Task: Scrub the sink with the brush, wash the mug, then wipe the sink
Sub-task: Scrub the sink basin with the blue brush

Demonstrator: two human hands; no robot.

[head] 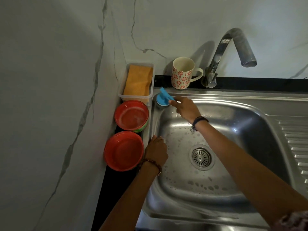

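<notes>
**Brush held at the sink's far left corner**

Brush, blue-handled with a round dark scrubbing head, is seen pressed on the flat rim at the far left corner of the steel sink. Its handle is pinched by the fingertips of the right hand, which is reached across the basin with a dark band worn at the wrist. The left hand is laid on the sink's left rim, fingers curled over the edge, a beaded bracelet worn at its wrist; nothing is seen held in it. Water drops and patches of foam are scattered over the basin floor around the drain strainer. A ribbed draining board is formed in the steel at the right.

The mug, cream with red flower prints, is stood upright on the dark ledge behind the sink, its handle turned toward the tap, whose curved spout is hung over the basin. Just left of the mug, a clear plastic box is filled with an orange cloth. Nearer the camera, two red bowls are set in a row on the dark counter beside the sink's left rim. Grey-veined marble wall is seen behind and to the left.
</notes>
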